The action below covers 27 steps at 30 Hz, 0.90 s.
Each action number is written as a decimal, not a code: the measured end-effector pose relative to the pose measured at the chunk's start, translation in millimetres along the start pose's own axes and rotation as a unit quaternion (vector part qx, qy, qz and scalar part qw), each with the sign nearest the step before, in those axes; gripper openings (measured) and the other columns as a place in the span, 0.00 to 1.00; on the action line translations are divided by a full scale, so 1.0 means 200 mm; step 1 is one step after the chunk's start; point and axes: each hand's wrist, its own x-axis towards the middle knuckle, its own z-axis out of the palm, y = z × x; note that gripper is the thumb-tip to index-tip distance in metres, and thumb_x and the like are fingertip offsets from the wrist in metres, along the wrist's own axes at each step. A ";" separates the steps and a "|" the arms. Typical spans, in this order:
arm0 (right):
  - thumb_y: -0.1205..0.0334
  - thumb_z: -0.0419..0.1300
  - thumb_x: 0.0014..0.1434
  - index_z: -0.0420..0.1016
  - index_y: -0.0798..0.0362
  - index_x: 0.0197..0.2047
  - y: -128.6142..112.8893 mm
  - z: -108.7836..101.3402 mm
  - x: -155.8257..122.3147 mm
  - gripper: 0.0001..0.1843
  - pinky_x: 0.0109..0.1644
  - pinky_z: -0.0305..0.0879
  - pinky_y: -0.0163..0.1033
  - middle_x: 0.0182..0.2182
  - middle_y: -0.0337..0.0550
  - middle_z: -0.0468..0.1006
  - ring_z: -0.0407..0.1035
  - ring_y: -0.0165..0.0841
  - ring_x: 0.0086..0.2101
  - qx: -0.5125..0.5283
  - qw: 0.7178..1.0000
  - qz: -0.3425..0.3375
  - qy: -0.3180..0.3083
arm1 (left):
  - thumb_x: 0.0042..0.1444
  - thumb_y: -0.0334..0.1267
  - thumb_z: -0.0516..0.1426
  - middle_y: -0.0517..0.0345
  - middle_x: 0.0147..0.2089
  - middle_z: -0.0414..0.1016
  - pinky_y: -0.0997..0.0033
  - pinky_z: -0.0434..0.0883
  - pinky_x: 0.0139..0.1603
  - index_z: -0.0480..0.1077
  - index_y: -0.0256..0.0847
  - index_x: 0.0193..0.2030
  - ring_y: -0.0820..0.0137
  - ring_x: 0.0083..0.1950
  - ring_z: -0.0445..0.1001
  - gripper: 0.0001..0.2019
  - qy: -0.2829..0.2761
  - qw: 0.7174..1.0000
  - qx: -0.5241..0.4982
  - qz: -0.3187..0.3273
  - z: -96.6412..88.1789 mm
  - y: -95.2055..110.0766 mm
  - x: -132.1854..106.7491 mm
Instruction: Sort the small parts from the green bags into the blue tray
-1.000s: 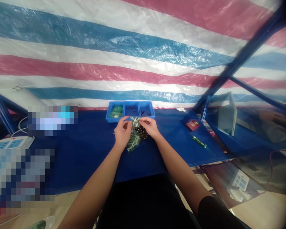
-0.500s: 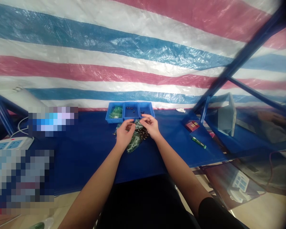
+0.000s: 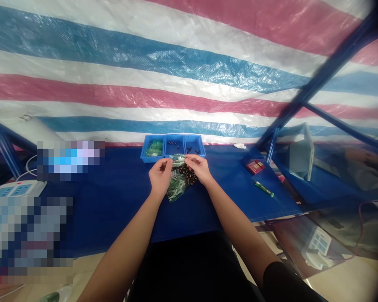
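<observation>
Between my two hands a small clear plastic bag (image 3: 178,160) is stretched out, pinched at either side. My left hand (image 3: 160,176) grips its left edge with thumb and fingers closed. My right hand (image 3: 200,168) pinches the other edge. Below the hands lies a pile of small clear and green plastic packets (image 3: 177,187) on the blue table. Right beside it is a heap of small dark metal parts (image 3: 189,175), partly covered by my right hand. What the stretched bag contains is too small to make out.
Behind the hands stand three joined blue bins: the left bin (image 3: 142,153) holds green packets, the others a few dark parts. To the right are a red box (image 3: 255,166) and a green tube (image 3: 264,189). A white power strip (image 3: 17,189) lies at left; a blue metal frame (image 3: 290,113) rises at right.
My hands have drawn slightly apart, the left one moving left. The small bag between them is now stretched flat and more visible.
</observation>
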 end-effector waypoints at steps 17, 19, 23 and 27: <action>0.47 0.68 0.50 0.80 0.50 0.35 0.00 0.00 0.00 0.16 0.40 0.70 0.40 0.33 0.41 0.80 0.73 0.34 0.34 0.022 0.999 -0.029 -0.005 | 0.60 0.46 0.56 0.53 0.40 0.78 0.69 0.73 0.41 0.75 0.40 0.42 0.67 0.39 0.77 0.13 -0.032 0.997 -0.063 0.013 0.01 0.01 -0.01; 0.49 0.70 0.47 0.78 0.50 0.34 0.00 0.00 0.00 0.15 0.43 0.70 0.41 0.33 0.40 0.80 0.74 0.34 0.35 0.022 0.999 -0.047 -0.002 | 0.58 0.43 0.58 0.54 0.40 0.78 0.69 0.73 0.41 0.75 0.40 0.41 0.67 0.39 0.77 0.11 -0.033 0.998 -0.043 0.018 0.02 0.00 -0.01; 0.50 0.71 0.46 0.71 0.50 0.32 0.01 0.01 0.01 0.17 0.42 0.71 0.40 0.32 0.40 0.79 0.74 0.33 0.34 0.027 0.999 -0.045 0.016 | 0.57 0.42 0.58 0.55 0.38 0.78 0.71 0.72 0.37 0.75 0.41 0.41 0.68 0.37 0.77 0.09 -0.047 0.999 -0.001 0.010 0.02 -0.01 -0.01; 0.50 0.71 0.46 0.72 0.50 0.33 0.01 0.00 0.01 0.17 0.41 0.71 0.39 0.31 0.39 0.77 0.73 0.32 0.32 0.023 0.998 -0.049 0.010 | 0.57 0.43 0.58 0.56 0.38 0.78 0.71 0.72 0.36 0.75 0.41 0.40 0.67 0.38 0.77 0.09 -0.049 0.999 0.010 0.013 0.01 -0.01 -0.01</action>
